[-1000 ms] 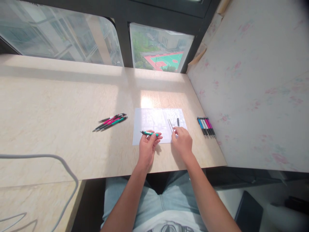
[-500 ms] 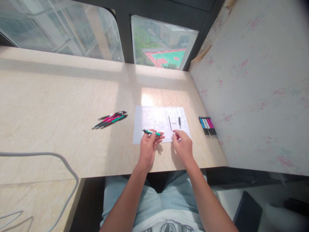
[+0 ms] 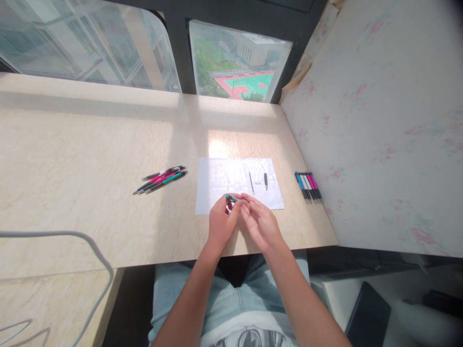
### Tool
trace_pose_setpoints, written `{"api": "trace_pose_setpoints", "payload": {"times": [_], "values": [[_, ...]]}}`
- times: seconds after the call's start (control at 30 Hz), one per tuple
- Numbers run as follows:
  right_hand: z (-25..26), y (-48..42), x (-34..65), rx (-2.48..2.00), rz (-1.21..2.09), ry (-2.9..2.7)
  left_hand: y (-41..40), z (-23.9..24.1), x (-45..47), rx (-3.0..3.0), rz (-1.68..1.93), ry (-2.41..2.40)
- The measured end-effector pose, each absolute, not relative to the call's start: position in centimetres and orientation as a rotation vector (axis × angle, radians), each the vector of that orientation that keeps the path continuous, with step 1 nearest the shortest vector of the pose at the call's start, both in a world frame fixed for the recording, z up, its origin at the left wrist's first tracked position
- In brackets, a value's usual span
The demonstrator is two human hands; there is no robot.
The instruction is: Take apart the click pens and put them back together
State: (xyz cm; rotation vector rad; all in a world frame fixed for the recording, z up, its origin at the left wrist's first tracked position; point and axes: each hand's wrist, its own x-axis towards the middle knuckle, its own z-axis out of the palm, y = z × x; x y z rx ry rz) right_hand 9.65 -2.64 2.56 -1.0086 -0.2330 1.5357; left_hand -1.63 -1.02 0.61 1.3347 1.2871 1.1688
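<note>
My left hand (image 3: 223,219) is closed around the green pen barrel (image 3: 232,198), which now points toward my right hand. Beside it, my right hand (image 3: 261,222) lies palm up with its fingers stretched out, their tips close to the barrel's end. Whether they touch the barrel I cannot tell. Beneath both hands is a white sheet of paper (image 3: 217,178). On its right half lie a thin dark ink refill (image 3: 251,183), a tiny grey spring (image 3: 257,183) and a black pen grip (image 3: 265,181).
Several pens (image 3: 161,180) in pink, green and white lie in a loose pile to the left. A neat row of several pens (image 3: 308,187) sits by the wallpapered wall (image 3: 379,144). A grey cable (image 3: 97,248) crosses the desk's left front.
My right hand has turned palm up, opened and moved left to the pen barrel. My left hand has rotated, tilting the barrel toward the right hand. The view has shifted slightly.
</note>
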Motion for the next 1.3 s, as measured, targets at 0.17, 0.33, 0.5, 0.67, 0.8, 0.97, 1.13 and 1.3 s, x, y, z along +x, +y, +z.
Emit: {"api": "trace_pose_setpoints", "payload": {"times": [0.17,0.33,0.5,0.67,0.8,0.97,1.13,1.3], "values": [[2.3,-2.6,9.8,-1.028,1.542,-0.21,-0.9,1.0,-1.7,1.388,1.162,1.336],[1.9,-2.7,9.8,-1.073,1.517,-0.354,-0.4,0.2,-1.9,1.12,1.252,1.271],[1.5,-2.2,10.6,-1.264,1.31,-0.669,-0.1,-0.4,-2.4,0.97,1.253,1.183],[1.2,0.3,12.8,-1.705,0.778,-1.374,-0.3,-0.8,-2.4,0.945,1.214,1.095],[1.1,3.2,13.7,-1.955,0.4,-1.876,-0.4,-0.9,-2.4,0.91,1.228,1.07],[1.2,5.5,13.2,-2.115,0.224,-2.081,-0.5,-0.9,-2.6,0.887,1.233,1.04],[1.2,5.6,12.9,-2.157,0.187,-2.138,-0.5,-0.9,-2.5,0.879,1.217,1.043],[1.0,5.1,13.2,-2.132,0.204,-2.131,-0.5,-0.9,-2.5,0.885,1.207,1.054]]}}
